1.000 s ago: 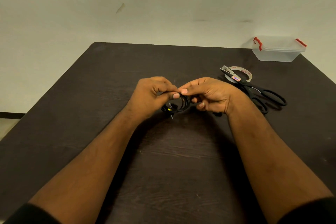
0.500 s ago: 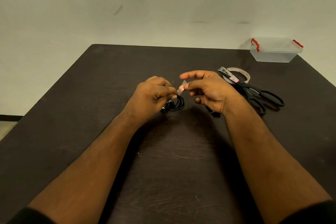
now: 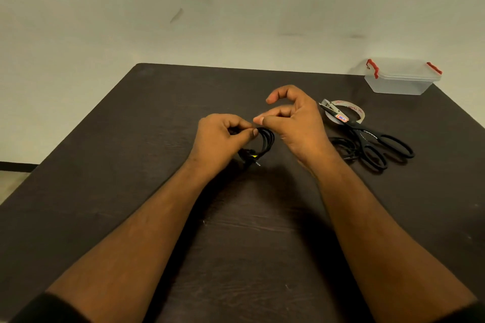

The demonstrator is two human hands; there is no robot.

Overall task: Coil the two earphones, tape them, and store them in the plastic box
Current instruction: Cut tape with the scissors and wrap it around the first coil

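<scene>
Left hand (image 3: 223, 136) round coiled earphone (image 3: 265, 140)

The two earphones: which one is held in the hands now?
The coiled earphone pinched by the left hand; the other earphone lies on the table by the scissors.

second earphone (image 3: 341, 145) partly behind right hand (image 3: 294, 123), tape label unreadable
</scene>
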